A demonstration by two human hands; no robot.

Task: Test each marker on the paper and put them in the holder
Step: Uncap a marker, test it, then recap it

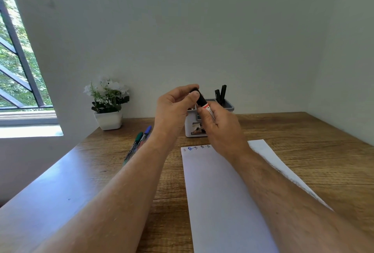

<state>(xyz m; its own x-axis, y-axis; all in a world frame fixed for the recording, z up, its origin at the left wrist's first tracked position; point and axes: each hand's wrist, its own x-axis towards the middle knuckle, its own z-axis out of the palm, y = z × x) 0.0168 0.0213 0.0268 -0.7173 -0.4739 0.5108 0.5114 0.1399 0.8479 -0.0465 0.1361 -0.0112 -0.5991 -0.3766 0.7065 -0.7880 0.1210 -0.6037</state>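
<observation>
Both hands are raised together above the far middle of the wooden desk [283, 131], working on one black marker with a white and red label [203, 102]. The left hand [174, 107] curls its fingers and thumb round the marker's black upper end, which looks like the cap. The right hand [219, 125] wraps its fingers round the labelled barrel just below. The marker tilts, upper end toward the left, and hangs in the air in front of the holder rather than over the paper; whether the cap is seated or parting from the barrel cannot be told.

Behind the hands, near the desk's far edge, stands the white box-shaped pen holder with a grey rim [191, 129], partly hidden. Two black pens [221, 94] stick upright out of its right side.

A long white sheet of paper [222, 202] lies from the near edge up toward the holder, with small blue and dark test scribbles [195, 148] in a row along its far edge.

Left of the paper, partly under the left forearm, a green-capped marker [136, 141] and a blue-capped marker [146, 133] lie side by side on the desk, caps pointing away.

At the far left corner sits a white square pot of white artificial flowers [108, 120].
</observation>
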